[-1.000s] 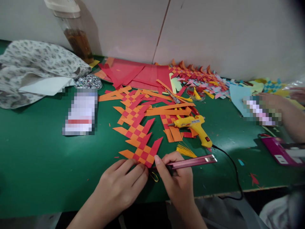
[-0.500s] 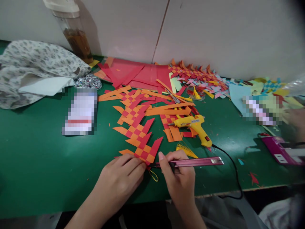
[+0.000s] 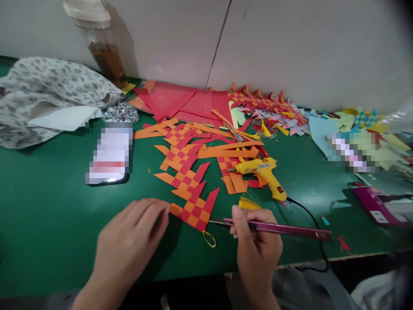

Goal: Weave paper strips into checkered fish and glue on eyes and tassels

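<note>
A woven strip of red and orange paper (image 3: 195, 209), checkered with pointed ends along its sides, lies on the table. A small yellow cord loop (image 3: 209, 239) comes from its near corner. My right hand (image 3: 258, 241) grips a pink utility knife (image 3: 290, 230); the thin blade points left, its tip close to the paper's right corner. At the left edge of the weave is my left hand (image 3: 129, 237), fingers bent and held together beside an orange paper point. Whether anything is between those fingertips is hidden.
A yellow glue gun (image 3: 261, 168) with a black cord lies behind my right hand, near a yellow tassel (image 3: 248, 202). Scissors (image 3: 237, 134) rest among orange strips. Left are a phone (image 3: 109, 155), cloth (image 3: 54, 90) and bottle (image 3: 103, 51). A purple object (image 3: 374, 206) sits right.
My left hand has drawn back left from the near corner of the woven paper, uncovering it. My right hand has shifted right with the knife, and the blade shows more clearly.
</note>
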Demonstrator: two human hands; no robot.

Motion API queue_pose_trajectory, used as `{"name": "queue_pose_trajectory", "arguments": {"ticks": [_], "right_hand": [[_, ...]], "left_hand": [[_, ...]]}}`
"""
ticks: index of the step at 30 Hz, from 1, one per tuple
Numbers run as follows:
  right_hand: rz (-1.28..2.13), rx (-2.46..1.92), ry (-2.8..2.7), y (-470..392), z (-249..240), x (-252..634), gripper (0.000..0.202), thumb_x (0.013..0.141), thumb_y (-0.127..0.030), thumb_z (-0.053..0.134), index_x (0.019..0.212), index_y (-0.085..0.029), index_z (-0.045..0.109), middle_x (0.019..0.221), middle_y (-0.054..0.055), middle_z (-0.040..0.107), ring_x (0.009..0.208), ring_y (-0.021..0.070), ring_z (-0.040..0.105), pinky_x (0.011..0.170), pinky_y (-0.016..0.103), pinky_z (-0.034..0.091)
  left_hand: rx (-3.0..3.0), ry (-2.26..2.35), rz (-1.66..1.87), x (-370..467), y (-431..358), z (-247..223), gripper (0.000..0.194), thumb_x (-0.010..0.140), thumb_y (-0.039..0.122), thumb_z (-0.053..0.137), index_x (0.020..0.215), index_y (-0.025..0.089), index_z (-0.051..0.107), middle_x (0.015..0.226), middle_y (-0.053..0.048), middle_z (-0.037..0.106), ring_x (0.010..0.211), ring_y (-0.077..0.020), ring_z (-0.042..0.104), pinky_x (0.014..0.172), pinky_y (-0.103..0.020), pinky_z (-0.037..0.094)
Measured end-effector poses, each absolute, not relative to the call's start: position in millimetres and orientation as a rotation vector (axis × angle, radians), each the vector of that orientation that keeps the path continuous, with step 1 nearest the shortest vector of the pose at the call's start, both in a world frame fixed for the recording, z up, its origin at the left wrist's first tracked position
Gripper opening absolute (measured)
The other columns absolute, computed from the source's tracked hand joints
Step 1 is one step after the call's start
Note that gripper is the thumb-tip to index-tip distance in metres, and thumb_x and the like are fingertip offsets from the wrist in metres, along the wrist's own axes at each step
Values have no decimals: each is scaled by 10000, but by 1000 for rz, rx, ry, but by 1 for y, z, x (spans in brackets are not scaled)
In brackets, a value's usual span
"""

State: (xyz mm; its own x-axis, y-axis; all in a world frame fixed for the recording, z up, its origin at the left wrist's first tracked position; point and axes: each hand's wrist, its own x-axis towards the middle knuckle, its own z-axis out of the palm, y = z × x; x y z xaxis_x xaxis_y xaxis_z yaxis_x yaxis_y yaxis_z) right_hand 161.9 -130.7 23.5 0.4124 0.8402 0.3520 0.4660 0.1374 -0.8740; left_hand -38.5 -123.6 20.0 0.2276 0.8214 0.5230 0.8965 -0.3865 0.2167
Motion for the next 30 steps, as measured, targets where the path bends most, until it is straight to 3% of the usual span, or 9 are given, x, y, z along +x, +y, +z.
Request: {"name": "queue_pose_trajectory", "arguments": {"ticks": [3, 7, 15, 21, 26, 28, 30], "right_hand": [[383, -1530, -1220, -131, 24, 162, 222, 822, -227, 649, 670, -205, 490, 541, -75, 510, 446, 69, 503, 457, 191, 422], [386, -1566, -1293, -129, 24, 162, 249, 821, -247, 650, 631, -201, 495, 536, -65, 497, 447, 73, 502, 430, 190, 403], [416, -1551, -1420, -129, 21, 162, 262, 816, -246, 644, 615, -202, 481, 514, -69, 462, 428, 73, 462, 405, 187, 381], [315, -1523, -1208, -132, 23, 162, 229, 822, -211, 636, 655, -205, 480, 548, -75, 498, 478, 74, 497, 506, 202, 424], [359, -1522, -1150, -131, 24, 163, 234, 820, -225, 643, 651, -201, 482, 527, -78, 493, 445, 71, 480, 475, 202, 404], [382, -1526, -1176, -129, 24, 162, 233, 821, -247, 642, 653, -199, 489, 533, -69, 494, 443, 78, 480, 445, 203, 392], [409, -1510, -1194, -127, 25, 159, 231, 825, -263, 637, 658, -200, 491, 538, -64, 486, 445, 84, 480, 429, 204, 390]], "left_hand": [[-2109, -1871, -613, -59, -120, 26, 119, 917, 279, 527, 910, 186, 601, 852, -24, 691, 677, -182, 625, 475, -268, 329], [-1932, -2042, -417, -73, -119, 31, 212, 908, 366, 531, 888, 172, 611, 775, -43, 670, 635, -197, 599, 427, -248, 239], [-1989, -1940, -507, -67, -122, 28, 246, 912, 269, 527, 1133, 180, 591, 969, -41, 699, 763, -208, 639, 483, -274, 326], [-2513, -1406, -819, -42, -122, 28, 209, 928, 197, 473, 1051, 193, 641, 935, -31, 698, 814, -191, 630, 718, -315, 456], [-2726, -1229, -1005, -6, -139, 17, 237, 942, 151, 421, 1000, 177, 650, 850, -13, 694, 741, -174, 622, 665, -320, 470], [-2919, -868, -791, 20, -157, 6, 200, 925, 163, 478, 1035, 162, 646, 820, -34, 677, 679, -159, 606, 622, -304, 484], [-3047, -429, -515, 53, -181, -8, 167, 933, 211, 504, 1035, 197, 635, 934, -62, 667, 740, -154, 609, 689, -311, 516]]}}
